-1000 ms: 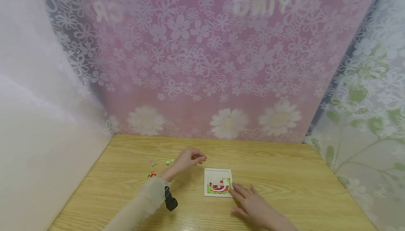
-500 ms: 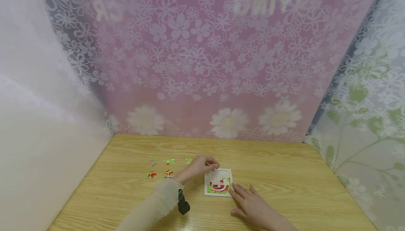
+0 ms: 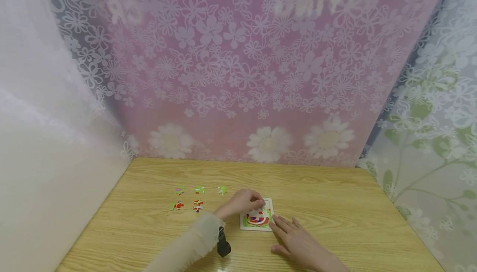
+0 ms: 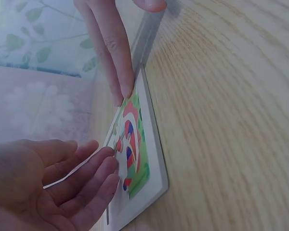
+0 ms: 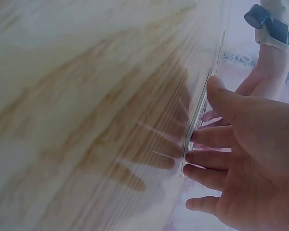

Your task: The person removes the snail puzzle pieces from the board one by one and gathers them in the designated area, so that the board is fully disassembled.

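Note:
My left hand (image 3: 242, 203) reaches over the white square puzzle tray (image 3: 256, 229), fingers bent down toward the picture. A thin pale edge of a puzzle piece (image 4: 70, 174) shows between its thumb and fingers in the left wrist view; the rest of it is hidden. Fitted pieces (image 3: 257, 222) in red, blue, white and green fill the near part of the tray. My right hand (image 3: 298, 241) lies at the tray's right side with fingers extended, fingertips right at the rim.
Several loose puzzle pieces lie on the wooden table to the left, among them a green one (image 3: 222, 190) and a red and white one (image 3: 198, 205). A floral curtain (image 3: 223, 77) rises behind the table. A black wrist device (image 3: 223, 243) sits on the left sleeve.
My left hand has moved right and toward me, from beside the tray to over it, uncovering loose pieces on the left. The right hand stays at the tray's edge.

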### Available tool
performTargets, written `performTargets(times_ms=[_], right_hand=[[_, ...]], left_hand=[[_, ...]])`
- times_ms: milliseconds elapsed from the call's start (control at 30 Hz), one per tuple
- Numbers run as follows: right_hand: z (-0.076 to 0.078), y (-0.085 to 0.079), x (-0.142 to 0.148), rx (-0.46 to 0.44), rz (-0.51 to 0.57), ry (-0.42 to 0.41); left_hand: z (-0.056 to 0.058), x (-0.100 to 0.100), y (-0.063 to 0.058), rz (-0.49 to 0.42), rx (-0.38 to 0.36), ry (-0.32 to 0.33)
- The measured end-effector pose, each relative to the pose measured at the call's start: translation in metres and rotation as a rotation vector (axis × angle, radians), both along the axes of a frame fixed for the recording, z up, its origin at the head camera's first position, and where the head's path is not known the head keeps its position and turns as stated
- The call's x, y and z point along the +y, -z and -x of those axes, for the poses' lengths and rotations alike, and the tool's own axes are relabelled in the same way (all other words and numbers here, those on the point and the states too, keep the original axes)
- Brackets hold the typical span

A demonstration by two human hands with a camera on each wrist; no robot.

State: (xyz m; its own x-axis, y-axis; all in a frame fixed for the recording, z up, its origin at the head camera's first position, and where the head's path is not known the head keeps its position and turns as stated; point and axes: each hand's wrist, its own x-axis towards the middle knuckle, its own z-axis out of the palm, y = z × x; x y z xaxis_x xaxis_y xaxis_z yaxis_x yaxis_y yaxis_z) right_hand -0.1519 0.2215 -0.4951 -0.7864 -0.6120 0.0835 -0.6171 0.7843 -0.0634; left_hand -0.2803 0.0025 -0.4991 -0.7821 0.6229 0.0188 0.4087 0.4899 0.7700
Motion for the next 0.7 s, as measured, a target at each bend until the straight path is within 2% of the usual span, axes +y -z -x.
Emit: performTargets(times_ms=[433,700], right_hand=[[-0.001,-0.001,-0.001,0.018,-0.011,-0.007],[-0.001,-0.005,-0.003,-0.009,-0.013,0.002]], left_hand=[[-0.005,0.008,-0.002,0.031,0.031,-0.021],[-0.006,0.012,-0.006,0.051,0.093,-0.024]])
